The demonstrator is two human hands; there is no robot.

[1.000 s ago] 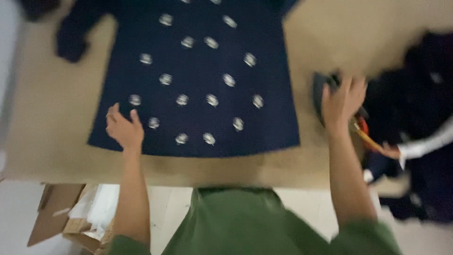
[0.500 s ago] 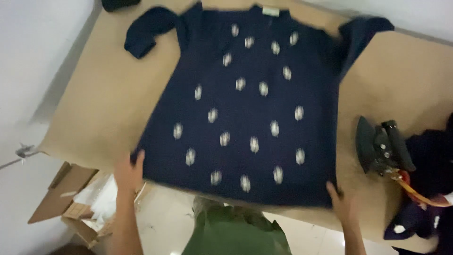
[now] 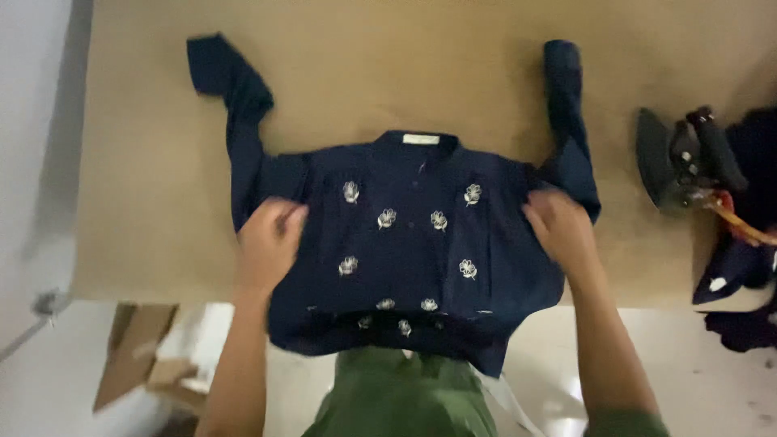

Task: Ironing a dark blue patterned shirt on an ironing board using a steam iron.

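Between our two hands the navy garment point(image 3: 413, 243), scattered with small pale flowers, lies face up on the tan table point(image 3: 364, 73), its lower part hanging over the near edge toward our green-clad front. Our left hand point(image 3: 271, 243) presses down on the cloth near the armpit seam, fingers curled into the fabric, though we cannot tell whether they truly pinch it. Our right hand point(image 3: 560, 231) closes on a fold where the other sleeve meets the body, gathering cloth under the fingertips. Beyond each hand a sleeve runs away up the table, the one past the left bent outward. Outside the right hand, apart from the sleeve, a dark iron point(image 3: 676, 162) rests beside a heap of dark clothes point(image 3: 745, 243). Past the collar the tabletop lies bare and wide. Below the left hand, cardboard boxes point(image 3: 137, 364) sit on the floor.
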